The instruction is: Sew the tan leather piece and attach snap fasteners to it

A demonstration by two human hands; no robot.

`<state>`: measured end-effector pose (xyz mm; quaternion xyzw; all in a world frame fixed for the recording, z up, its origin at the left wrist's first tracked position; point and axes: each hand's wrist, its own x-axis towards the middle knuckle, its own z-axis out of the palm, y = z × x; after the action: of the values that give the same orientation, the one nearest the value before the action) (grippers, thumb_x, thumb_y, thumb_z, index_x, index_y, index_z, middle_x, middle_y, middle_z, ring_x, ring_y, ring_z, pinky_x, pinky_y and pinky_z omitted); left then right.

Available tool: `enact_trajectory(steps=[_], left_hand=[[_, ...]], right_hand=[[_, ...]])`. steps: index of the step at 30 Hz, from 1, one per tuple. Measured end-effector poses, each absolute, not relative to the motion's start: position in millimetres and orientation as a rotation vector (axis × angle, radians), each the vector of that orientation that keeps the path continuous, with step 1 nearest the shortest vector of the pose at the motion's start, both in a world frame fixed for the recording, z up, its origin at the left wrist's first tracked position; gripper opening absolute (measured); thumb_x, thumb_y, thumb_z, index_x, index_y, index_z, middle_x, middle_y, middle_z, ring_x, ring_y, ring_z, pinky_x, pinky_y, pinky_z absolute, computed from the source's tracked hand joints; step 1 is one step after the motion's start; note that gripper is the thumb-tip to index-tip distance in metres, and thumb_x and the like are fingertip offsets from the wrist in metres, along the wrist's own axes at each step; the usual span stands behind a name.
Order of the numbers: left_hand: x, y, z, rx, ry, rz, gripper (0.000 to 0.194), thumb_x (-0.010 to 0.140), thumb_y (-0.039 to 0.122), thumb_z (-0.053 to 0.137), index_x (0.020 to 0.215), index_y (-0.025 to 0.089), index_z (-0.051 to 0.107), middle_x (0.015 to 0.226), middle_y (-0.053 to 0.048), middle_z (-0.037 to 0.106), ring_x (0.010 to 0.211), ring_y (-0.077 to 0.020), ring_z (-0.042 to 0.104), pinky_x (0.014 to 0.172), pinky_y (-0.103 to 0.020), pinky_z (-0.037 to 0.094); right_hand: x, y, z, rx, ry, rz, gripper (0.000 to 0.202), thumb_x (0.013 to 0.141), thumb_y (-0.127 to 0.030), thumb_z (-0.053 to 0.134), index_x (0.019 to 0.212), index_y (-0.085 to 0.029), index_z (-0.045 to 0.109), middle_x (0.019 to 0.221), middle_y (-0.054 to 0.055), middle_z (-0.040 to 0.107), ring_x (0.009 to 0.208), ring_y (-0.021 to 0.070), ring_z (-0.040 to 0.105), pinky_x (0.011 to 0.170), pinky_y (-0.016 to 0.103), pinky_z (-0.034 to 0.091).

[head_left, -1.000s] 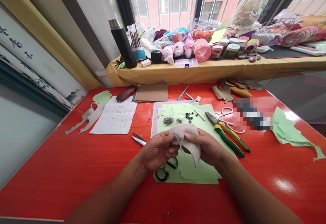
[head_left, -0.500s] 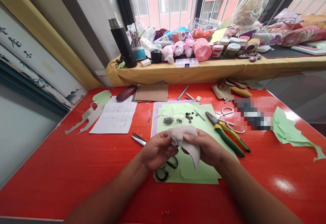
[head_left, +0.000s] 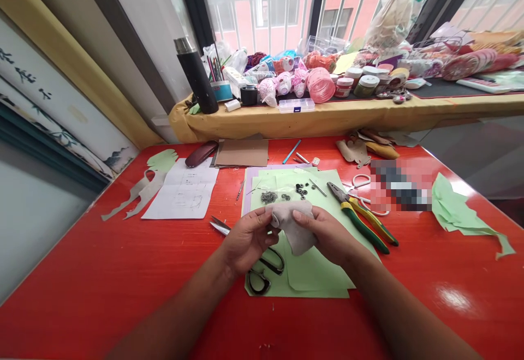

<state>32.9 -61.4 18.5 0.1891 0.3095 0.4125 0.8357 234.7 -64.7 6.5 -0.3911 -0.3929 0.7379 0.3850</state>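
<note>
Between my two hands is a pale grey piece of soft material, leather or felt [head_left: 298, 233], held above green paper sheets [head_left: 323, 273]. My left hand [head_left: 250, 235] pinches its rolled left edge between thumb and fingers. On the other side, my right hand [head_left: 327, 234] grips it with the thumb on top and the fingers hidden behind. Black-handled scissors [head_left: 262, 281] lie partly under my left hand. Just beyond the piece are small dark metal rings [head_left: 269, 197] and black snap-like parts [head_left: 302, 190]. Pliers with green and yellow handles [head_left: 360, 215] rest to the right.
White-handled scissors [head_left: 362, 185] lie past the pliers, with green paper scraps [head_left: 454, 207] farther right. A drawn-on white sheet [head_left: 182, 191] and grey offcuts [head_left: 141, 193] are at the left. A black flask [head_left: 196, 76] and jars [head_left: 366, 84] stand on the sill.
The grey piece has turned in my hands, so its hanging flap now looks shorter and broader. My left fingers have shifted along its rolled edge. The view has moved slightly.
</note>
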Motion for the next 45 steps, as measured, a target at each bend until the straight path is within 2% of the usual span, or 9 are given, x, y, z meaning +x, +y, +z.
enact_trajectory(steps=[4,7,13,17,21,31,35,38,45], left_hand=[[33,-61,20,0.426,0.672,0.883,0.035,0.071,0.034,0.095,0.082,0.012,0.07,0.075,-0.001,0.061,0.062,-0.009,0.052,0.052,-0.02,0.034],[34,-62,20,0.423,0.673,0.891,0.038,0.07,0.036,0.096,0.083,0.012,0.07,0.075,-0.001,0.06,0.06,-0.0084,0.052,0.053,-0.02,0.034],[37,-66,20,0.443,0.591,0.871,0.041,0.068,0.037,0.098,0.089,0.012,0.073,0.073,-0.001,0.06,0.062,-0.0086,0.053,0.055,-0.02,0.035],[39,-69,19,0.487,0.603,0.882,0.039,0.066,0.028,0.099,0.092,0.011,0.076,0.071,-0.001,0.061,0.064,-0.0092,0.054,0.058,-0.021,0.037],[39,-67,19,0.467,0.65,0.929,0.036,0.067,0.033,0.098,0.086,0.011,0.077,0.069,-0.001,0.06,0.061,-0.0089,0.051,0.054,-0.02,0.035],[27,-60,31,0.8,0.885,1.088,0.036,0.07,0.044,0.094,0.081,0.013,0.079,0.067,-0.001,0.058,0.064,-0.0109,0.043,0.062,-0.024,0.035],[30,-61,33,0.925,0.963,1.118,0.035,0.07,0.044,0.093,0.08,0.013,0.081,0.066,-0.001,0.058,0.065,-0.0112,0.043,0.063,-0.025,0.035],[31,-62,32,0.926,0.945,1.121,0.035,0.072,0.045,0.092,0.086,0.014,0.082,0.071,-0.002,0.064,0.067,-0.0117,0.047,0.065,-0.025,0.039],[33,-64,26,0.94,0.944,0.967,0.038,0.077,0.043,0.09,0.105,0.017,0.084,0.094,-0.008,0.079,0.09,-0.0215,0.068,0.082,-0.031,0.053]], right_hand=[[237,-64,1,-0.946,-1.076,1.842,0.056,0.078,-0.065,0.084,0.105,-0.016,0.078,0.085,0.005,0.073,0.072,0.0172,0.061,0.061,0.026,0.044],[234,-64,0,-0.909,-1.065,1.867,0.058,0.074,-0.058,0.09,0.114,-0.018,0.077,0.097,0.006,0.077,0.08,0.0191,0.066,0.067,0.027,0.049],[228,-65,4,-0.878,-0.972,1.907,0.041,0.082,-0.047,0.088,0.108,-0.017,0.079,0.095,0.007,0.079,0.082,0.0193,0.071,0.074,0.029,0.053],[226,-65,2,-0.862,-0.943,1.899,0.043,0.081,-0.048,0.087,0.109,-0.016,0.078,0.092,0.008,0.079,0.079,0.0207,0.072,0.074,0.031,0.054],[225,-65,1,-0.902,-1.005,1.866,0.046,0.082,-0.049,0.087,0.114,-0.018,0.078,0.1,0.008,0.079,0.085,0.0214,0.07,0.079,0.033,0.053],[235,-60,24,-1.24,-1.311,1.217,0.038,0.088,-0.059,0.076,0.086,-0.021,0.072,0.077,0.002,0.062,0.074,0.0188,0.053,0.069,0.032,0.043],[236,-61,23,-1.236,-1.241,1.083,0.034,0.089,-0.053,0.076,0.097,-0.021,0.071,0.08,0.002,0.061,0.072,0.0177,0.052,0.067,0.031,0.043],[235,-64,25,-1.228,-1.237,0.988,0.031,0.091,-0.048,0.075,0.105,-0.021,0.07,0.076,-0.001,0.057,0.069,0.0165,0.052,0.065,0.031,0.044],[228,-72,25,-1.129,-1.395,1.058,0.02,0.094,-0.042,0.073,0.097,-0.022,0.071,0.075,0.0,0.06,0.069,0.0166,0.056,0.065,0.031,0.047]])
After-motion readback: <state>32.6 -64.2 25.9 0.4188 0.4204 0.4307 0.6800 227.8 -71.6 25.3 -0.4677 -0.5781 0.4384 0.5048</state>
